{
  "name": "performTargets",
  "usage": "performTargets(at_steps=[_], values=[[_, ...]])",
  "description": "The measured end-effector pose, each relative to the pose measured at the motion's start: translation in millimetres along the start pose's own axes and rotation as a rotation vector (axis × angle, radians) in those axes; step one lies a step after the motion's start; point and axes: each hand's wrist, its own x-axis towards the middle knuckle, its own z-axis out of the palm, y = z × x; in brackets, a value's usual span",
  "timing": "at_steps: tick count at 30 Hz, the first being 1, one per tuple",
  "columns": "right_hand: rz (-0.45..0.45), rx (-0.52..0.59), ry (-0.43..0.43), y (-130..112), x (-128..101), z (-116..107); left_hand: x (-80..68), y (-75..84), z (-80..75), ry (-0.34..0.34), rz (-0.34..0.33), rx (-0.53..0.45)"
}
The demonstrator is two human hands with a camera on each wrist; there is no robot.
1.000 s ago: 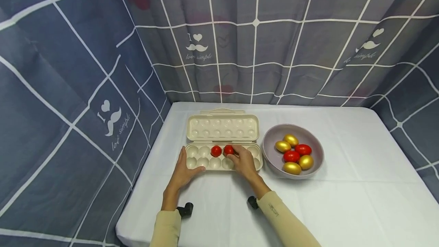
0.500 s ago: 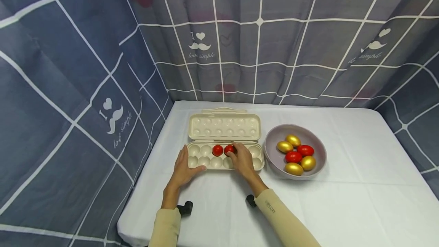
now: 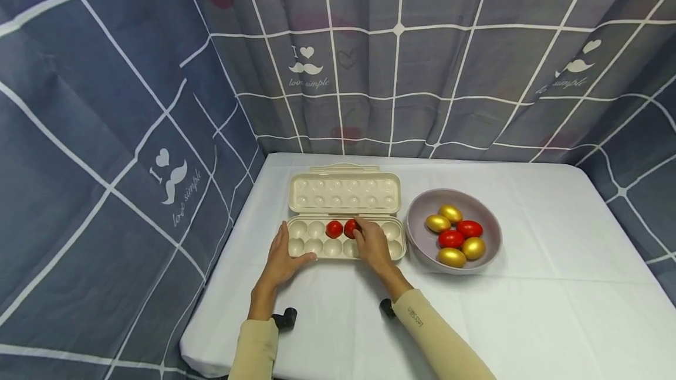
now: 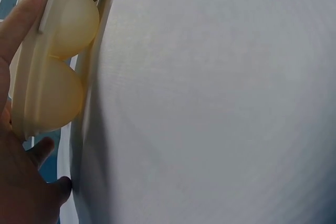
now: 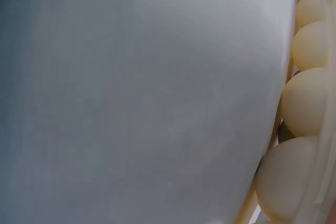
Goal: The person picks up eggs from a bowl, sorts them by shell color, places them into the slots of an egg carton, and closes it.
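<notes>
The head camera looks forward and down over the table (image 3: 554, 292); both wrist cameras (image 3: 285, 319), in close, catch the same egg box (image 3: 345, 209).

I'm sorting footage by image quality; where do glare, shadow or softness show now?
Head: fairly even light, bright highlights on the gold eggs, soft shadow beside the bowl; left wrist: a dark shadow on the white cloth beside the egg tray, the left hand dim in its lower part; right wrist: the cloth shows little clear detail and darkens toward the left edge.
</notes>
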Motion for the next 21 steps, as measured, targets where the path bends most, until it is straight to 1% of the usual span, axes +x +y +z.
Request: performTargets(at_steps=[2,4,8,11,18,21], values=[[-0.008,0.001,-0.018,0.6,0.8,-0.2,0.5,-1.2,-0.8,0.003,0.002,0.001],[-0.021,0.007,-0.015,0.8,1.5,-0.4,1.2,-1.6,-1.6,0.007,0.003,0.004],[-0.030,0.034,0.025,1.2,2.6,-1.4,3.4,-1.9,-2.5,0.007,0.013,0.008],[-0.028,0.067,0.063,1.8,1.8,-2.4,4.2,-1.9,-2.3,0.002,0.006,0.018],[-0.069,0.194,0.169,0.9,-5.1,-6.9,4.7,-2.6,-0.4,0.001,0.004,0.017],[-0.083,0.269,0.183,-2.1,-9.8,-11.9,4.6,-2.4,0.5,-0.005,0.002,0.020]])
